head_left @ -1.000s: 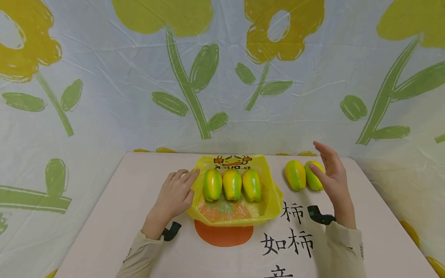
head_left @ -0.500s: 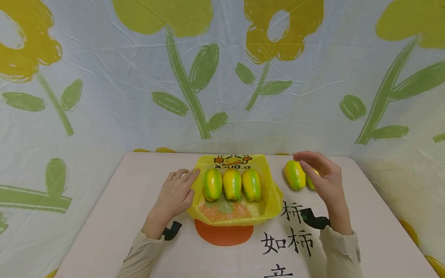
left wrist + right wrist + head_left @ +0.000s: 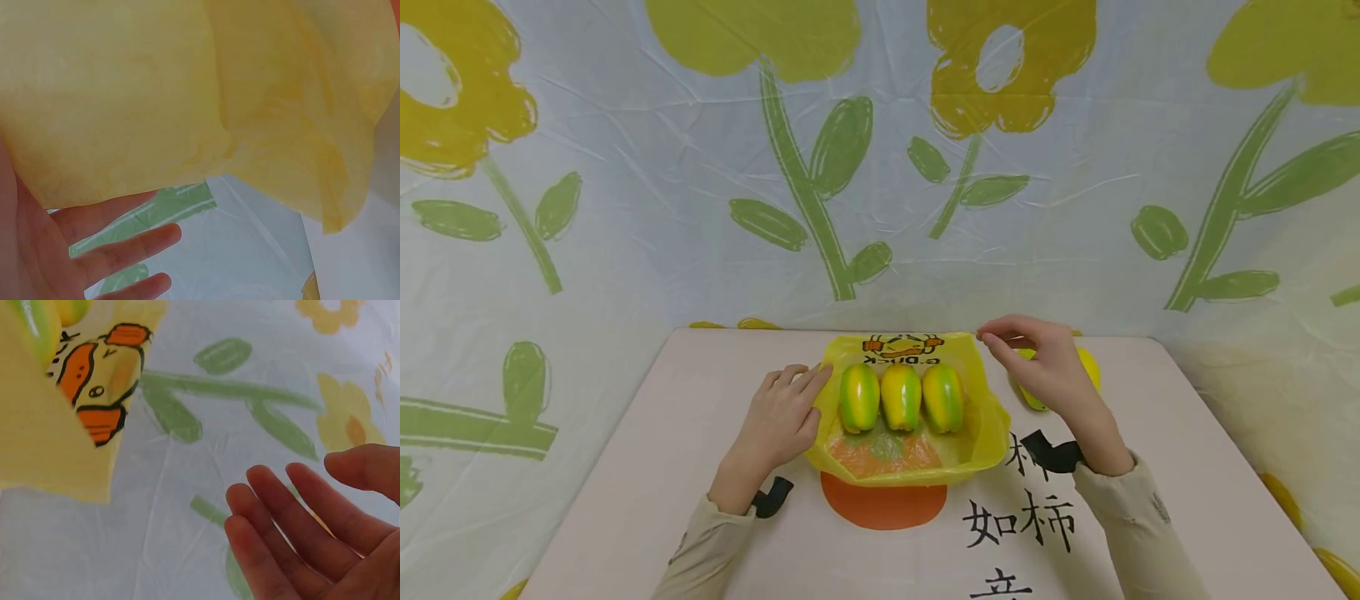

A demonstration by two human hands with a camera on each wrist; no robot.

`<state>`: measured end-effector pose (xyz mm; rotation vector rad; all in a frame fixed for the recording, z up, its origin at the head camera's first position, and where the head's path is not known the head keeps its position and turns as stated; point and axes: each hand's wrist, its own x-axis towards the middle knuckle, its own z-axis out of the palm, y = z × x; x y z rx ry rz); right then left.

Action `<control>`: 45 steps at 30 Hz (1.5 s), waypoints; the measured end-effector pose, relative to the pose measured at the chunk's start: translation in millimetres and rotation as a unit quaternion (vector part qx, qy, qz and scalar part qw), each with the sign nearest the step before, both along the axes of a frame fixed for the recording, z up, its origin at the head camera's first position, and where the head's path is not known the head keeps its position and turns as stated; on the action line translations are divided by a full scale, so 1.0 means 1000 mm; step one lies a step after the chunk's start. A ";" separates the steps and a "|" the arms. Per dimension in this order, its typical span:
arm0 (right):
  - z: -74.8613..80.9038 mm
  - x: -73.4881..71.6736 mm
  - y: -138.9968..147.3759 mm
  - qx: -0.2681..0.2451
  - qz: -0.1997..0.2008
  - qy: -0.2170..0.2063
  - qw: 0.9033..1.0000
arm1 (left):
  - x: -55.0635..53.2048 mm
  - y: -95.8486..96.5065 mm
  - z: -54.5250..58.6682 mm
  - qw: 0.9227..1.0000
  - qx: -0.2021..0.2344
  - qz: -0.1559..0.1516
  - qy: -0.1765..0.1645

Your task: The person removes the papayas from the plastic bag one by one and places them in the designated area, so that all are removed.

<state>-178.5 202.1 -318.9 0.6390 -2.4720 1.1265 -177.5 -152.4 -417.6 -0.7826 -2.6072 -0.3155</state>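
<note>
A yellow plastic bag (image 3: 992, 417) printed with a duck lies opened out on the table. Three glossy, oblong, yellow-and-green fruits (image 3: 901, 397) sit side by side in it. My left hand (image 3: 782, 417) touches the bag's left edge, its index finger laid along the rim; in the left wrist view, straight fingers (image 3: 134, 247) show under the yellow sheet, while the rest is hidden. Near the bag's far right corner hovers my right hand (image 3: 1037, 362), fingers loosely bent and holding nothing. Behind it, two more such fruits are partly covered, one of them a yellow fruit (image 3: 1089, 367).
The pale table (image 3: 677, 433) carries black written characters (image 3: 1022, 525) and an orange printed shape (image 3: 885, 504) just in front of the bag. A flower-printed cloth (image 3: 700, 150) hangs behind and at both sides.
My right hand has moved left from over the two fruits on the right toward the bag's far right corner, its fingers coming closer to the thumb. The left hand and fruits stay put.
</note>
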 end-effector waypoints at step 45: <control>-0.054 -0.053 -0.067 0.396 0.067 -0.313 0.861 | -0.002 0.000 -0.001 0.999 0.014 -0.008 0.032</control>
